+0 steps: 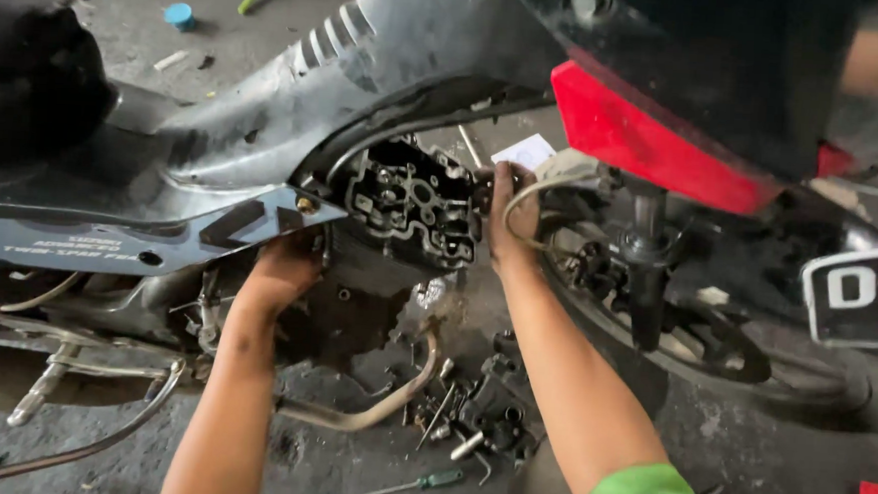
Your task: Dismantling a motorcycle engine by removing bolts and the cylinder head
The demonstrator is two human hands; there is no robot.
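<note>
Right now, in the head view, your left hand [279,274] is tucked under the dark grey side panel of the motorcycle [160,227], against the left flank of the bare, dirty metal cylinder head [413,204]; its fingers are hidden, so you cannot tell whether that grip is closed. Your right hand [513,219] presses on the head's right edge, fingers curled against it, with a pale cable [542,187] looping over the wrist.

The step in hand looks like steadying or seating the cylinder head on the engine. A next move would likely call for even pressure from both sides, keeping the cable clear.

The head sits in the frame below the seat line, between the panel and the red-fendered front wheel [655,324]. Its open face, full of ports and bolt holes, points towards you; its long axis runs roughly left to right.

On the concrete floor [347,478] below lie a bent exhaust pipe [391,400], loose dark engine parts [496,410] and a green-handled screwdriver [412,484].
</note>
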